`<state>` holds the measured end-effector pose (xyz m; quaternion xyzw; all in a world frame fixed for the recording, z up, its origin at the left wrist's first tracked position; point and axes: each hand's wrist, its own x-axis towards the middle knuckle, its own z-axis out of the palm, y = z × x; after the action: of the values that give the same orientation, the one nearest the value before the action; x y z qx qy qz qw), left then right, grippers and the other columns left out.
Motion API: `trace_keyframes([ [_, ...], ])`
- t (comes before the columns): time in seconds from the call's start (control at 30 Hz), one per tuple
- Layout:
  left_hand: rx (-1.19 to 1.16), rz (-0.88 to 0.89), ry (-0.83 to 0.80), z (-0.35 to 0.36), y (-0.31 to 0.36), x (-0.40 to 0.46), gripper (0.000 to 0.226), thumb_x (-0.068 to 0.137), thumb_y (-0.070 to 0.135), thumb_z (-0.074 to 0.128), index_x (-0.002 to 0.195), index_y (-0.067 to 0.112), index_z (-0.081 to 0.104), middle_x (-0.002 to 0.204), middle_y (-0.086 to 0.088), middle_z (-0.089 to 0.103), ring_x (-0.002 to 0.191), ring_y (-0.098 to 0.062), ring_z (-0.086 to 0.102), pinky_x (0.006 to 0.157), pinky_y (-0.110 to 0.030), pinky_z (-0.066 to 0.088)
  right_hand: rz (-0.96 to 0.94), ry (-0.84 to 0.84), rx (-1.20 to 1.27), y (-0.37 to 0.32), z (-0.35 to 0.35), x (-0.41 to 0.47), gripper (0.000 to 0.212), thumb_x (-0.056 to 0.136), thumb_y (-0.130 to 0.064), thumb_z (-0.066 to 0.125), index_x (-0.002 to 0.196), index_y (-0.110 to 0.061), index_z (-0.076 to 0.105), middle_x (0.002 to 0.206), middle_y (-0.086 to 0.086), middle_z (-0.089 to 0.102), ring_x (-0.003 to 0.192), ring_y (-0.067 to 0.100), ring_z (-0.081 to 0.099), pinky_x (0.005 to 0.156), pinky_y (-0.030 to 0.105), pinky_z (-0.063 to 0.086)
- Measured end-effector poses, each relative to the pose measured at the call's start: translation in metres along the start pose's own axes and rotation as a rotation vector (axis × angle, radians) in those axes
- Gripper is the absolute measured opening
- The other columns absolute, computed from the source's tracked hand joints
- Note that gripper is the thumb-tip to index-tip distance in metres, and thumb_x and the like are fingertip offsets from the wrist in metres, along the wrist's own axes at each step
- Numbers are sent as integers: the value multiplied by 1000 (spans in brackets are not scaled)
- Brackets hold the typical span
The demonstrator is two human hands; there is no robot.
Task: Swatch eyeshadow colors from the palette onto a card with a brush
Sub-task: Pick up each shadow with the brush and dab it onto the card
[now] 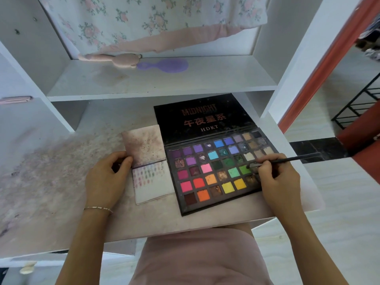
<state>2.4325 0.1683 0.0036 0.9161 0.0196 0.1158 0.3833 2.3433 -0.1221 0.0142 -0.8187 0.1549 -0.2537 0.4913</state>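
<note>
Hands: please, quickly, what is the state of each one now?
Left hand: holds the left edge of the card, thumb curled onto it.
Right hand: pinches the brush, tip at the palette.

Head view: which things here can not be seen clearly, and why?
- Brush tip: too small and dark to tell whether it touches a pan.
- Palette near-right corner: hidden under the right hand.
- Card left edge: covered by the left hand fingers.
- Swatches on the card: too small and faint to name the colours.
- Purple object on the shelf: blurred.
</note>
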Motion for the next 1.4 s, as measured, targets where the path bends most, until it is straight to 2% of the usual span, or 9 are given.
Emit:
trace_keyframes([
  [0.07, 7, 5, 0, 0, 0, 0, 16, 87, 17, 57, 98, 15, 68, 90, 1, 65, 81, -13, 52, 71, -27, 36, -7, -21, -4, 0, 0, 0, 14, 79, -20, 43, 72, -32, 48, 65, -9, 56, 65, -13, 55, 53, 1, 40],
  [0.13, 9, 6, 1, 1, 1, 0, 16, 87, 17, 58, 98, 14, 68, 92, -1, 66, 81, -13, 52, 71, -27, 36, -19, -47, -31, 2, 0, 1, 28, 87, -9, 48, 70, -31, 48, 62, -8, 56, 63, -11, 55, 52, 2, 40],
  [0.23, 9, 6, 1, 1, 1, 0, 16, 87, 16, 58, 98, 13, 68, 94, -3, 67, 82, -14, 53, 72, -27, 36, -37, -72, -79, 3, 0, 2, 36, 85, 1, 49, 68, -31, 47, 59, -7, 54, 62, -13, 53, 53, 1, 40],
  [0.4, 12, 10, 2, 0, 1, 0, 16, 86, 16, 58, 98, 13, 68, 95, -4, 68, 82, -14, 53, 73, -27, 36, -45, -36, -81, 2, 1, 1, 36, 84, 1, 49, 69, -32, 47, 59, -8, 54, 60, -12, 54, 49, 0, 37],
  [0.53, -4, 6, -3, 0, 0, 0, 15, 86, 16, 58, 96, 14, 68, 94, -4, 67, 82, -15, 54, 73, -27, 37, -67, -81, -68, 1, 1, 0, 38, 83, 4, 50, 70, -31, 47, 60, -8, 54, 61, -9, 54, 52, 2, 40],
  [0.7, -5, 4, 1, 0, 0, 0, 15, 86, 16, 59, 97, 13, 68, 93, -4, 67, 81, -15, 53, 73, -27, 36, -56, -40, -68, 1, 1, 0, 38, 83, 3, 50, 70, -32, 47, 61, -10, 54, 63, -13, 54, 52, -1, 38],
  [1.03, -8, 9, -4, 1, -1, 1, 15, 86, 16, 59, 96, 13, 68, 93, -6, 68, 81, -17, 54, 73, -29, 37, -19, -7, -4, -4, 3, -3, 36, 84, 2, 49, 75, -32, 46, 63, -7, 55, 59, -8, 55, 50, 4, 41],
  [1.23, -18, 1, 7, 1, 0, 0, 15, 85, 16, 60, 97, 13, 69, 89, -2, 67, 79, -14, 54, 70, -27, 36, -12, -120, 140, -15, 21, -14, 34, 85, 0, 51, 78, -33, 49, 63, -3, 56, 58, 5, 58, 52, 12, 46],
  [1.4, -18, -1, 1, 1, 1, 0, 15, 85, 17, 59, 96, 16, 69, 87, 5, 65, 78, -12, 54, 67, -24, 36, -19, -235, 180, -34, 51, -24, 28, 85, -10, 55, 75, -36, 52, 65, -1, 61, 58, 10, 58, 52, 17, 47],
])
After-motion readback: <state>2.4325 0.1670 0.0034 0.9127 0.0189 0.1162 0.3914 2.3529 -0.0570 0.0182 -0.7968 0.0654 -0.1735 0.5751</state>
